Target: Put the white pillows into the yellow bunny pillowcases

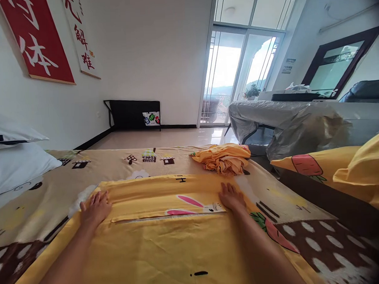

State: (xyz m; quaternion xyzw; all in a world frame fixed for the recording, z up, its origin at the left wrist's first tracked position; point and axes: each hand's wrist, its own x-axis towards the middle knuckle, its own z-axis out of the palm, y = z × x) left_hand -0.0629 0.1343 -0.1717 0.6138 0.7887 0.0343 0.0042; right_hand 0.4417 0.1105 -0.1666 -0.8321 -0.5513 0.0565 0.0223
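Observation:
A yellow cloth cover [168,242] with a printed rabbit and carrot lies spread over the bed, its far part folded into a band. My left hand [96,206] rests flat on the left end of that band, fingers stretched out. On the right end lies my right hand [232,196], fingers apart and pointing away from me. Between the hands, a seam or opening edge runs across the cloth, with the rabbit print just beyond it. A crumpled orange-yellow cloth [223,158] sits beyond my right hand, apart from it.
Under the cloth is a patterned beige bedspread [109,163]. White pillows [19,162] are stacked at the left. More yellow fabric [364,169] with a carrot print lies at the right. A plastic-covered table [269,112] and a folded black frame [129,114] stand beyond the bed.

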